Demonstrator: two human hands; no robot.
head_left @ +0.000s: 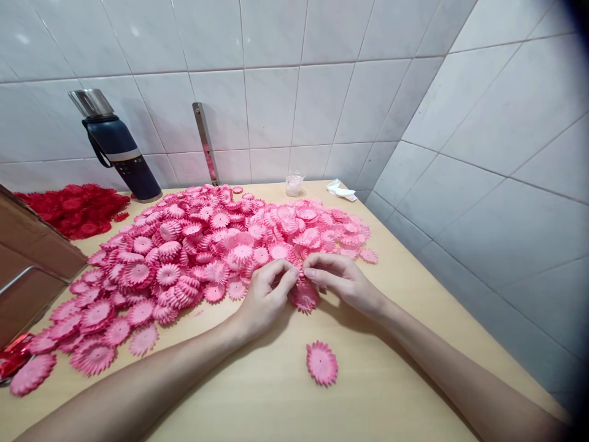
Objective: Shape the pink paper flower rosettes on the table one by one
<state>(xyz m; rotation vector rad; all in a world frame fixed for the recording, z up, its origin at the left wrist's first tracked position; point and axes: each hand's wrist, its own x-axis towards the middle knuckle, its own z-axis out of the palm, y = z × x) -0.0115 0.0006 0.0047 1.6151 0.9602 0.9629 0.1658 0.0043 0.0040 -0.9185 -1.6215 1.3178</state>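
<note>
The pale, wood-toned counter (257,399) is bounded at the back by a wall (271,110) of whitish-grey tiles, and a side wall (501,166) of similar tiles is seen on the right, the two being joined in a corner past the counter's far right end. Much of the counter's left and middle is covered by a loose heap (172,248) of pink flowers, palest toward its right end. At the heap's front right edge, a flower (304,298) is held low over the counter: its upper part is pinched between thumb and fingers by the left hand (271,294) and likewise by the right hand (343,279), the tips being brought close together. A single disc (322,363), pink with a fringed rim, is laid by itself on bare counter nearer the viewer. Behind the heap, a clear cup (294,185) and a crumpled tissue (341,189) are set near the back wall. A dark blue bottle (122,150) with a steel top is placed farther left, beside a red pile (76,209). A metal strip (205,144) is seen upright against the tiles. The left edge is occupied by a cardboard box (34,264), with red foil (16,355) near its base.
</note>
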